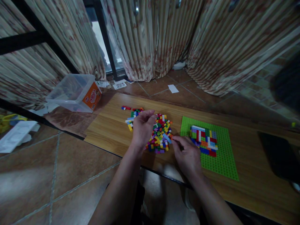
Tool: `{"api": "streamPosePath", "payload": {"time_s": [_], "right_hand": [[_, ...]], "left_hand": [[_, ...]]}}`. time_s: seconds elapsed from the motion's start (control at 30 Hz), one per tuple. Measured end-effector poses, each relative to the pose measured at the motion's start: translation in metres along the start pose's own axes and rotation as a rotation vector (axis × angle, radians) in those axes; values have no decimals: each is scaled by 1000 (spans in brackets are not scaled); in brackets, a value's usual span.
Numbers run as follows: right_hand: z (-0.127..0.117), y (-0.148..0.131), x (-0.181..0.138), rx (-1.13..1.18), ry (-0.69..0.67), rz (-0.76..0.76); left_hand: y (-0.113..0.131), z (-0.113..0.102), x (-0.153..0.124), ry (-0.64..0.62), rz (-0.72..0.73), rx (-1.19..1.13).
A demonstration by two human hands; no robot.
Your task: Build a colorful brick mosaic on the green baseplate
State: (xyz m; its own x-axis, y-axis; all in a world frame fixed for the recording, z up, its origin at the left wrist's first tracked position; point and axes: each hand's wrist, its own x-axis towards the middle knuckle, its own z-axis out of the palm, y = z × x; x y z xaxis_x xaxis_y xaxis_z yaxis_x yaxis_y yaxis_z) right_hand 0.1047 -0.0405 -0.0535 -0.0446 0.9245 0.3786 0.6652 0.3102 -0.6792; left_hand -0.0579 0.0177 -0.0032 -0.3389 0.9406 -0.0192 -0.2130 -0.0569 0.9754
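A heap of small coloured bricks (160, 132) lies on a low wooden board (110, 125). My left hand (142, 128) rests on the heap's left side, fingers curled over the bricks; what it holds is hidden. My right hand (186, 154) sits at the heap's right edge, its fingertips pinched on a light blue brick (168, 137). To the right lies a green baseplate (222, 156) with a patch of mixed coloured bricks (203, 140) built on it.
A clear plastic tub with an orange label (75, 92) lies tilted on the tiled floor at the left. A few loose bricks (126, 108) sit behind the heap. A dark object (278, 156) lies on the board's right end. Curtains hang behind.
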Motion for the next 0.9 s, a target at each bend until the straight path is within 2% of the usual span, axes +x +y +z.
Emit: {"api": "streamPosePath", "payload": {"time_s": [0.1,0.23,0.43,0.57,0.67,0.77,0.9], "right_hand": [[2,-4,-1,42,-66,-80],[8,-5,-1,-8,-128,-77],[12,-5,2,-4,-125,-42],[9,-11,6,107,-51,-28],[1,-13,7,222,-20,3],[-12,-10,7,340,-11,119],[-39,8,11,397,107,268]], "left_hand": [[0,0,-1,-12,1,19],[-1,0,-2,-34,2,48],[-3,0,-2,-43,4,65],[-2,2,-2,-39,9,96],[-3,4,-4,-65,9,136],[-5,8,-9,-107,9,187],[-13,18,-22,-237,13,270]]}}
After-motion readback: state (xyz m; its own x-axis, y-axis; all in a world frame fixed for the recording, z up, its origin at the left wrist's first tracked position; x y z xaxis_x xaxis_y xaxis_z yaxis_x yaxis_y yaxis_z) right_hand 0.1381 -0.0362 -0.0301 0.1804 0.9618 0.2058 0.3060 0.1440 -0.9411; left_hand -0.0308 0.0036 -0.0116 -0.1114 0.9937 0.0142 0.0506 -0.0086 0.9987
